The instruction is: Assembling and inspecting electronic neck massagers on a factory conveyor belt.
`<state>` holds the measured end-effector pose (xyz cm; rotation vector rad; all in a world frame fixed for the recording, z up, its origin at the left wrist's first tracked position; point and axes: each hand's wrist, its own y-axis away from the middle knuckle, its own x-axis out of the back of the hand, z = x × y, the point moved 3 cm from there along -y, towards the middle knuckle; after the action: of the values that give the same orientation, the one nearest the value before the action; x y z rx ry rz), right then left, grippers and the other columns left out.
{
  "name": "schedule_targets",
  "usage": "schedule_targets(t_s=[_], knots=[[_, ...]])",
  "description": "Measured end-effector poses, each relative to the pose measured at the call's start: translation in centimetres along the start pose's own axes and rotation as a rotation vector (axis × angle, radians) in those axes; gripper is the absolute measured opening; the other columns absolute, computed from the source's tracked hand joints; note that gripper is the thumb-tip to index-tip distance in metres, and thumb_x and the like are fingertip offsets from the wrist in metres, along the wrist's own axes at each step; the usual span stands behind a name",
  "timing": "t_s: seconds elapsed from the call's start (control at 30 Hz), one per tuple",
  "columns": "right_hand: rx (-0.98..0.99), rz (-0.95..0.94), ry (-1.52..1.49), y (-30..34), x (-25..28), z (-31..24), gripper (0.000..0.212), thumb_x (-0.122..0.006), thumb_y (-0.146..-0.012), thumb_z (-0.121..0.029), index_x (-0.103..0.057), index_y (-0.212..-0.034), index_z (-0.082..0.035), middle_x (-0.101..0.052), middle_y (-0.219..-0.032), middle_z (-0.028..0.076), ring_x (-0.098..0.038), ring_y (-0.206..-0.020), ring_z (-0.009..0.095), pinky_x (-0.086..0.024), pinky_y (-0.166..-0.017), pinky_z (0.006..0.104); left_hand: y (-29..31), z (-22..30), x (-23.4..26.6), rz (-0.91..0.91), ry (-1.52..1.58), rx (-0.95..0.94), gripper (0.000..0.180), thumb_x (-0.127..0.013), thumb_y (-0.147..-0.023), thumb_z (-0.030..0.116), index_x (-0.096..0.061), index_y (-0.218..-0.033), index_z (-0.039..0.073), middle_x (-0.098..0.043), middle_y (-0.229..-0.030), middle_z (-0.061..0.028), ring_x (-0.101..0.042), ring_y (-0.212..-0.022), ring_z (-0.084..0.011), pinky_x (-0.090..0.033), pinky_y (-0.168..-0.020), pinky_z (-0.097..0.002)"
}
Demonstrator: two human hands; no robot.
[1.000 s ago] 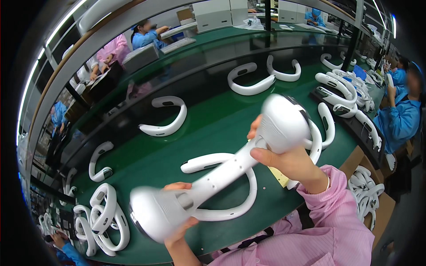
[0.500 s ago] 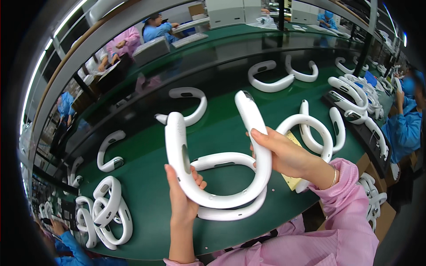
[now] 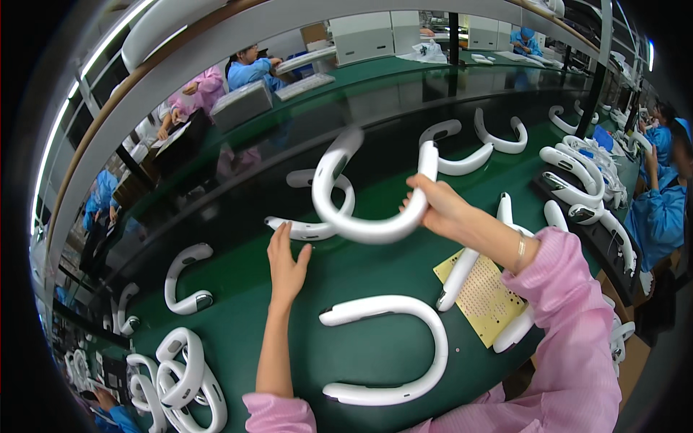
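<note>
A white U-shaped neck fan [image 3: 374, 231] hangs in the air above the far part of the bench, with my right hand [image 3: 439, 204] wrapped round its right arm. Its free left arm points away from me. My left hand [image 3: 286, 268] is empty, thumb apart from the stretched fingers. Those fingertips are close to the tip of another neck fan [image 3: 307, 231] lying behind; whether they touch it I cannot tell. Nearer to me, a third neck fan [image 3: 438, 346] lies flat on the green bench top [image 3: 289, 411], its ends pointing left.
To the right lies a yellow perforated sheet [image 3: 485, 307] with neck fans over it, partly behind my forearm. A stack of neck fans [image 3: 186, 375] stands at lower left. A dark belt [image 3: 253, 173] runs across the back. At right, a co-worker in blue [image 3: 660, 209] sits beside a black tray [image 3: 603, 238].
My left hand has let go of the neck fan. With my right hand, the fan has moved up and away from me. My head view has shifted slightly.
</note>
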<state>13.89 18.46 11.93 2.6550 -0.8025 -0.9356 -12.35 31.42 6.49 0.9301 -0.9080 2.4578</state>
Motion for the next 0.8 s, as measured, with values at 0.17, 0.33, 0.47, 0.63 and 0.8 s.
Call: schedule_targets(t_s=[0.17,0.33,0.47,0.63,0.8], knots=[[-0.21,0.034,0.116,-7.7,2.4,0.1,0.059,-0.034,-0.095,-0.042,-0.027,-0.125,0.007,-0.04,-0.123,0.031,-0.049,-0.11,0.041,-0.045,-0.091,0.0489,-3.9,-1.4,-2.8,-0.262,-0.488,-0.243,0.059,-0.071,-0.071,0.03,-0.047,-0.123,0.015,-0.044,-0.13,-0.0093,-0.03,-0.129,-0.0305,-0.018,-0.104,-0.055],[-0.213,-0.186,0.694,-3.0,0.7,0.5,0.037,-0.035,-0.092,-0.015,-0.04,-0.117,0.011,-0.054,-0.107,0.025,-0.059,-0.096,0.028,-0.051,-0.084,0.0381,-5.6,-0.4,-3.3,-0.304,-0.448,-0.368,0.041,-0.07,-0.072,0.029,-0.053,-0.101,0.007,-0.058,-0.09,-0.0078,-0.055,-0.088,-0.0262,-0.021,-0.105,-0.051],[0.117,-0.415,0.937,3.1,1.6,0.2,0.034,-0.044,-0.086,-0.01,-0.045,-0.115,0.009,-0.058,-0.104,0.019,-0.06,-0.092,0.026,-0.05,-0.08,0.0334,-4.8,5.7,2.1,-0.077,-0.221,-0.443,0.034,-0.064,-0.078,0.026,-0.053,-0.099,0.002,-0.06,-0.086,-0.0156,-0.057,-0.086,-0.0302,-0.035,-0.097,-0.0441],[0.665,-0.533,1.106,12.0,-0.2,1.3,0.06,-0.058,-0.085,-0.02,-0.028,-0.132,0.002,-0.038,-0.129,0.024,-0.043,-0.117,0.03,-0.038,-0.096,0.0363,2.6,11.6,10.9,-0.064,0.729,0.049,0.045,-0.049,-0.09,0.042,-0.045,-0.103,-0.001,-0.058,-0.082,-0.0088,-0.059,-0.07,-0.0121,-0.047,-0.061,-0.0238],[0.349,-0.592,0.662,16.4,0.7,5.6,0.068,-0.063,-0.081,-0.022,-0.025,-0.133,0.001,-0.051,-0.104,0.014,-0.056,-0.087,0.02,-0.046,-0.075,0.0303,10.1,16.4,10.8,0.002,1.458,0.32,0.049,-0.025,-0.096,0.039,-0.044,-0.114,-0.002,-0.053,-0.081,-0.0114,-0.055,-0.062,-0.0202,-0.045,-0.054,-0.0302]])
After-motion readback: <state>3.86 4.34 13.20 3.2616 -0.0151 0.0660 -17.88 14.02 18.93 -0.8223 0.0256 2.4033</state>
